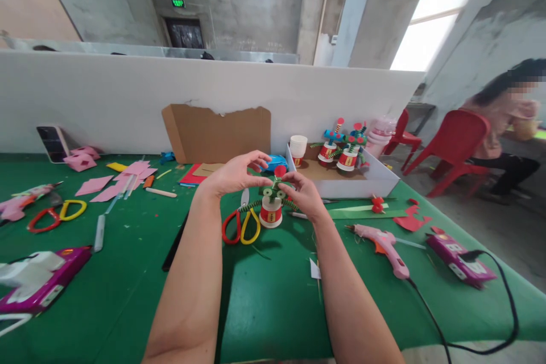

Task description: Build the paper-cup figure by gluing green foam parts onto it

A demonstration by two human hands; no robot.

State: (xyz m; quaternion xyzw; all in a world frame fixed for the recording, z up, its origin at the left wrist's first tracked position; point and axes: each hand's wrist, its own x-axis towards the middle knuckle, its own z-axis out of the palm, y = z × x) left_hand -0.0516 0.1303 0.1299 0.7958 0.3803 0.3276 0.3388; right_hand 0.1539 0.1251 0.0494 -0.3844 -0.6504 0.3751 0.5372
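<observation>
A small paper-cup figure (271, 214) stands upright on the green table, with a red band, round green eyes, folded green arms and a springy green antenna topped by a red disc. Both my hands hover around its top. My left hand (239, 174) curves at its left with fingers apart, holding nothing. At its right, my right hand (305, 196) has thumb and fingers apart close to the antenna; whether they touch it is hard to see. Scissors (241, 227) with one red and one yellow handle lie just left of the cup.
A white box (358, 186) holds several similar figures and stacked cups. On the right lie a pink glue gun (384, 247), its cord and a purple power strip (458, 260). Pink paper, more scissors (55, 217) and another power strip (46, 278) lie left. A person sits far right.
</observation>
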